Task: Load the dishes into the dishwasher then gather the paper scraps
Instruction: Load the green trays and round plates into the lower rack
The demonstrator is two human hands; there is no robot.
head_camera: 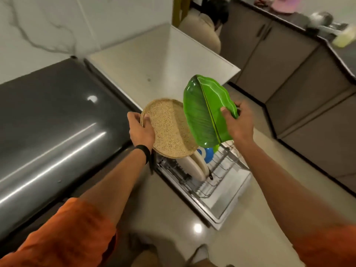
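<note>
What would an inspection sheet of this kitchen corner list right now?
Surface: white countertop with a small dark speck; dark glossy appliance top beside it.
Job's things: speckled tan round plate and green leaf-shaped plate held above the dishwasher's wire rack, which holds upright cream plates and a blue dish; paper scraps not seen.
Clutter: blurred pot and yellow container on the far dark counter.
Grippers: left hand grips the tan plate's rim; right hand grips the green plate's edge.
Cables: nothing seen.
Surroundings: brown cabinets, glossy pale floor, another person beyond the countertop.
</note>
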